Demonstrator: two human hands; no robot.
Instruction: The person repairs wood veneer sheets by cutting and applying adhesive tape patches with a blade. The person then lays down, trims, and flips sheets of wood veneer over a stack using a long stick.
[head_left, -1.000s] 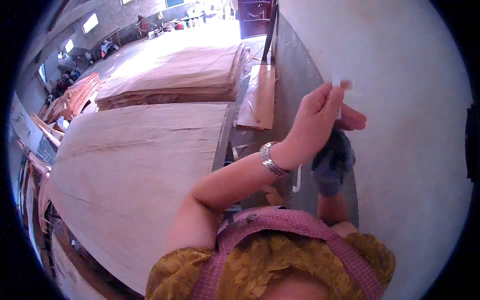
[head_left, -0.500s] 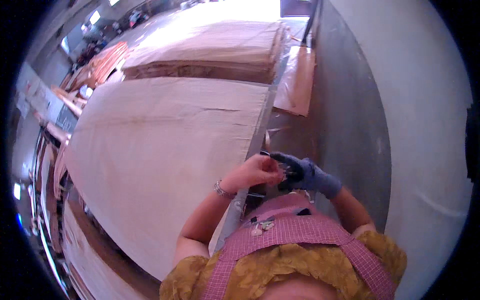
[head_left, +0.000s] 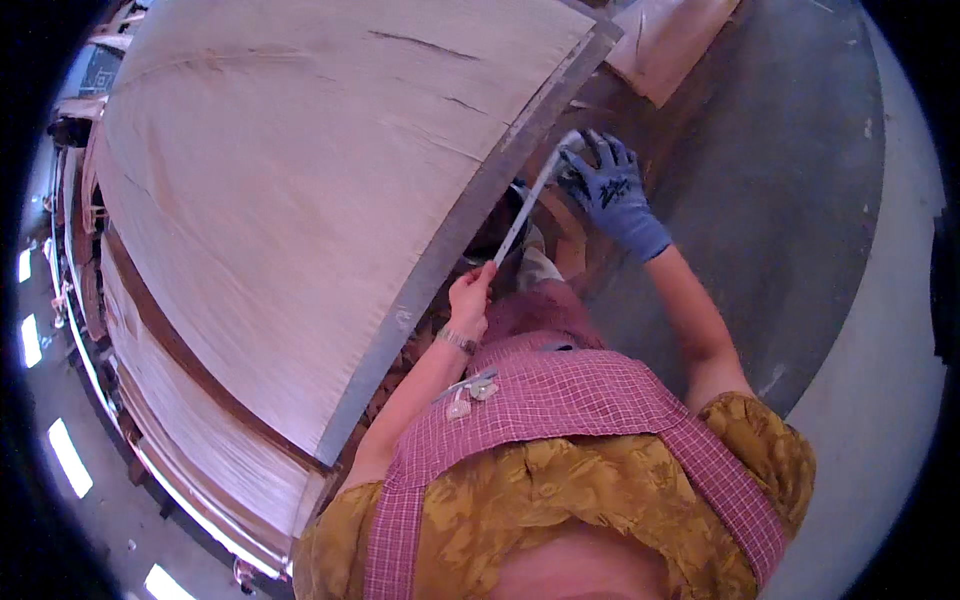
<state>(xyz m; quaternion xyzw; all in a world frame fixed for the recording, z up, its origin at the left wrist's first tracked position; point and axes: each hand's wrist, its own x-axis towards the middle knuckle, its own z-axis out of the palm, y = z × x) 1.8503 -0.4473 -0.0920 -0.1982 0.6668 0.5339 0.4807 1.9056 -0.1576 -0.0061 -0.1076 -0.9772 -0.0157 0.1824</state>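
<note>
A narrow white strip of tape stretches slantwise between my hands, beside the edge of the wood-sheet stack. Its near end is pinched in the bare fingers of my left hand, which has a bracelet at the wrist. My right hand, in a blue-grey glove with dark fingertips, is farther forward and to the right. Its bent fingers hold the far end, where the strip bends over; the fingertips partly hide what is there. Left of my hands lies the top pale wood veneer sheet, with a few dark cracks.
A grey edge borders the veneer sheet. More stacked sheets stand at the far left. On the right is a dark grey surface, with a pinkish-brown sheet at its upper part. My checked apron is close below my hands.
My hands were together and have moved apart, the left one nearer, the right one forward. The strip now shows stretched between them. The view has shifted, so the veneer sheet appears larger and tilted.
</note>
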